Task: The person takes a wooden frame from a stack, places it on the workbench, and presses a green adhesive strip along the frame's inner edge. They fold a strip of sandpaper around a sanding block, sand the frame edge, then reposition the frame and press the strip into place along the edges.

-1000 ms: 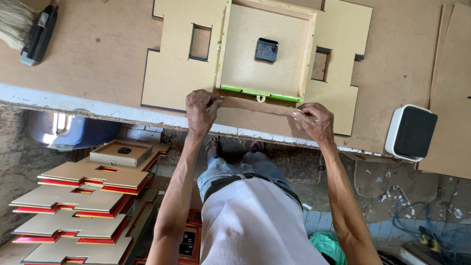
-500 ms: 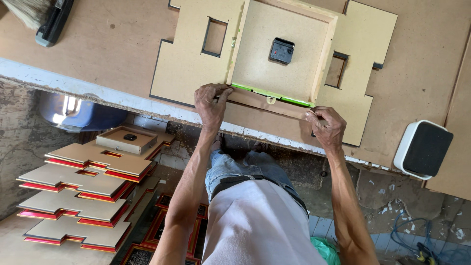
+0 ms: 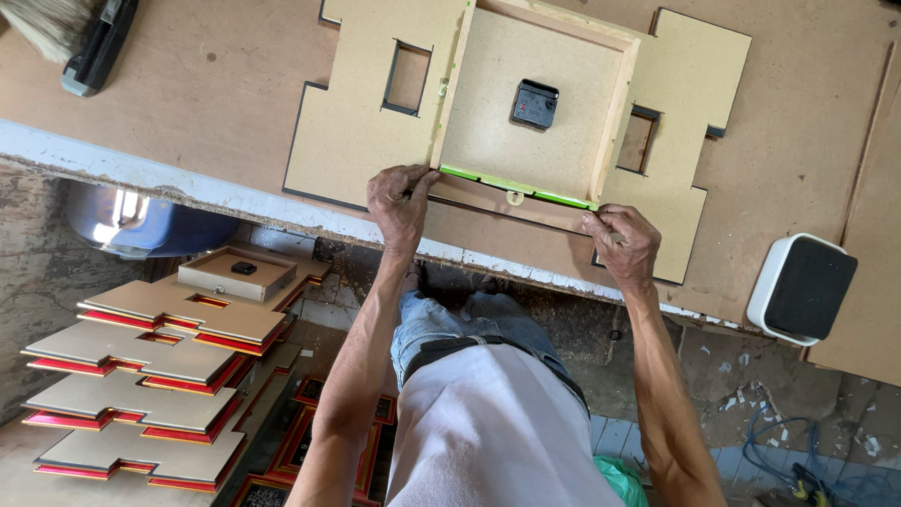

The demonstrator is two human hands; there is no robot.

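Note:
A stepped fibreboard panel (image 3: 361,141) lies face down on the workbench. On it sits a square wooden frame box (image 3: 535,103) with a small black clock mechanism (image 3: 535,103) in its middle. A thin wooden strip (image 3: 511,202) runs along the box's near side, beside a green edge (image 3: 516,188). My left hand (image 3: 399,202) pinches the strip's left end. My right hand (image 3: 621,244) pinches its right end.
The workbench (image 3: 188,84) carries a wide brush (image 3: 66,33) at the far left and a white-and-black rounded box (image 3: 807,289) at the right. Below on the floor stands a stack of similar panels with red edges (image 3: 150,376), a blue drum (image 3: 141,221) and blue cable (image 3: 807,455).
The view has shifted a little, so the panel sits higher and more to the right in frame. Both hands stay on the strip's ends at the box's near edge.

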